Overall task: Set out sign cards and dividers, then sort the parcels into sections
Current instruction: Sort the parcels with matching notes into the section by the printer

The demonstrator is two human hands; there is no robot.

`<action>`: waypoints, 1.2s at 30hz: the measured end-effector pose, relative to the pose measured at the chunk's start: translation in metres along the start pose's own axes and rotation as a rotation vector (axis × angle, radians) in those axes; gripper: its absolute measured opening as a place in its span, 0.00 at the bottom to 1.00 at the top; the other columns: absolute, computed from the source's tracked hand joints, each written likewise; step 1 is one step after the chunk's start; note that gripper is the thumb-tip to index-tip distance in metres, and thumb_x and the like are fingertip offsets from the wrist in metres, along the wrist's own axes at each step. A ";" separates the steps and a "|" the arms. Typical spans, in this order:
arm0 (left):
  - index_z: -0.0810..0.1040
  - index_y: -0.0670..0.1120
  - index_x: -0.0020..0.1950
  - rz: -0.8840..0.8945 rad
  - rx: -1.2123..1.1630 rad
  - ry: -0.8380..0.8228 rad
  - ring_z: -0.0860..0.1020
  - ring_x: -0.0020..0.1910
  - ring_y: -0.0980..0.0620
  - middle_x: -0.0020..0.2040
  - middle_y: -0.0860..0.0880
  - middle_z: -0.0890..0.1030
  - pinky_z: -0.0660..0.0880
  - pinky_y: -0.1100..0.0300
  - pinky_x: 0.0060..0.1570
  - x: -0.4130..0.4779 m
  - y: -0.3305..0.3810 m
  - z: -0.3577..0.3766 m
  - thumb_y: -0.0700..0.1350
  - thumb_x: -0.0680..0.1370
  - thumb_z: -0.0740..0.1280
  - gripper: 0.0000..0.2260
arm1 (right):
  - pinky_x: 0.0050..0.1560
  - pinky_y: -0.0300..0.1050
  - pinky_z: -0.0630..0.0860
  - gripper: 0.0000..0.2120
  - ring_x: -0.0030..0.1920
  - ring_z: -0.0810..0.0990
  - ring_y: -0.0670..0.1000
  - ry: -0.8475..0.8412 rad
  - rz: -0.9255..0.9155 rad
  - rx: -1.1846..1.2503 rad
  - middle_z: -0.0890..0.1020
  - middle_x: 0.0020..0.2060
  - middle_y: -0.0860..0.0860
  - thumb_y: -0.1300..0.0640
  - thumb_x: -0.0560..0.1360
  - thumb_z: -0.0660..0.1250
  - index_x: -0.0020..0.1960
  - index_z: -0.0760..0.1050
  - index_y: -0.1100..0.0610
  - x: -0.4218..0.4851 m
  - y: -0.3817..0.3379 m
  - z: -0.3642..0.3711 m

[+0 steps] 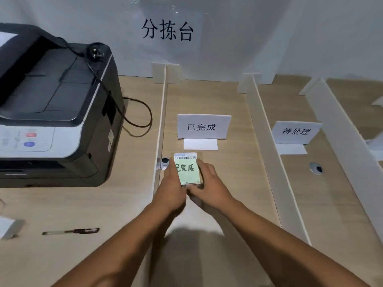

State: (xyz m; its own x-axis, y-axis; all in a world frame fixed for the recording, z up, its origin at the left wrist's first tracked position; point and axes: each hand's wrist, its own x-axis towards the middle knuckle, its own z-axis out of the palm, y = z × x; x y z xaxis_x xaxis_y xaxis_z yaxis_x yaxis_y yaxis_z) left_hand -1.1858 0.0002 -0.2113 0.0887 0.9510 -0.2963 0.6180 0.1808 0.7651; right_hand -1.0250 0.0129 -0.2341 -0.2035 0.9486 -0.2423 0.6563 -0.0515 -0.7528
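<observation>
While we reach forward, our left hand (172, 184) and right hand (210, 186) clasp the small brown cardboard parcel (187, 168) from either side, fingers curled. Beyond the grip, the white wall sheet (167, 30) reads 分拣台 and the white folded sign card (204, 126) 已完成; the parcel's green label (185, 177) matches.

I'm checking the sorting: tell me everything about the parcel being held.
The parcel is a small brown cardboard box topped by a pale green label with a barcode strip and handwritten 已完成. The left hand and right hand grip its sides, in front of the matching sign card.
</observation>
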 end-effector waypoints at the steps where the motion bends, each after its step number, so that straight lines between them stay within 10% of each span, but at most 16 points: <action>1: 0.52 0.51 0.83 -0.019 0.008 0.002 0.70 0.70 0.50 0.75 0.49 0.67 0.73 0.50 0.67 0.004 -0.001 0.000 0.38 0.77 0.63 0.36 | 0.63 0.33 0.67 0.44 0.71 0.70 0.47 0.021 0.007 -0.003 0.62 0.75 0.48 0.50 0.73 0.75 0.82 0.54 0.50 0.005 -0.001 0.004; 8: 0.35 0.47 0.83 -0.103 0.157 0.058 0.39 0.82 0.46 0.84 0.47 0.38 0.46 0.51 0.79 0.002 0.025 0.004 0.40 0.80 0.68 0.45 | 0.74 0.48 0.66 0.46 0.79 0.59 0.46 0.091 0.039 -0.001 0.52 0.81 0.45 0.50 0.75 0.71 0.83 0.45 0.42 -0.013 -0.003 -0.007; 14: 0.56 0.45 0.82 0.075 0.144 0.137 0.50 0.82 0.48 0.83 0.47 0.54 0.51 0.53 0.78 -0.053 0.093 0.031 0.45 0.81 0.65 0.32 | 0.61 0.18 0.55 0.33 0.72 0.65 0.39 0.156 0.055 0.008 0.61 0.75 0.41 0.49 0.80 0.68 0.81 0.57 0.46 -0.119 0.015 -0.094; 20: 0.66 0.49 0.78 0.364 0.143 0.000 0.60 0.79 0.49 0.78 0.50 0.67 0.60 0.50 0.77 -0.149 0.221 0.139 0.55 0.81 0.68 0.28 | 0.71 0.41 0.68 0.29 0.73 0.63 0.40 0.354 0.092 -0.106 0.61 0.74 0.38 0.41 0.81 0.63 0.79 0.59 0.43 -0.311 0.078 -0.219; 26: 0.63 0.59 0.78 0.696 0.070 -0.233 0.62 0.75 0.62 0.74 0.62 0.66 0.60 0.62 0.71 -0.271 0.380 0.302 0.70 0.74 0.62 0.34 | 0.70 0.32 0.61 0.30 0.73 0.61 0.36 0.711 0.177 -0.190 0.63 0.73 0.36 0.37 0.80 0.62 0.78 0.61 0.42 -0.545 0.162 -0.347; 36: 0.62 0.61 0.78 1.070 0.114 -0.534 0.56 0.79 0.58 0.72 0.67 0.62 0.58 0.57 0.76 -0.370 0.590 0.542 0.67 0.74 0.65 0.33 | 0.74 0.47 0.67 0.33 0.78 0.49 0.36 1.025 0.445 -0.267 0.57 0.78 0.36 0.30 0.77 0.56 0.79 0.60 0.40 -0.798 0.287 -0.500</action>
State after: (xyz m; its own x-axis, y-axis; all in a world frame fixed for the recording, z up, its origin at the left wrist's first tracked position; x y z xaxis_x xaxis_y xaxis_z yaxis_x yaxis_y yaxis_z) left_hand -0.4304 -0.3808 0.0399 0.8951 0.3766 0.2387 0.0964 -0.6861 0.7211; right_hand -0.3115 -0.6024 0.0491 0.6921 0.6772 0.2499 0.6795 -0.4945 -0.5420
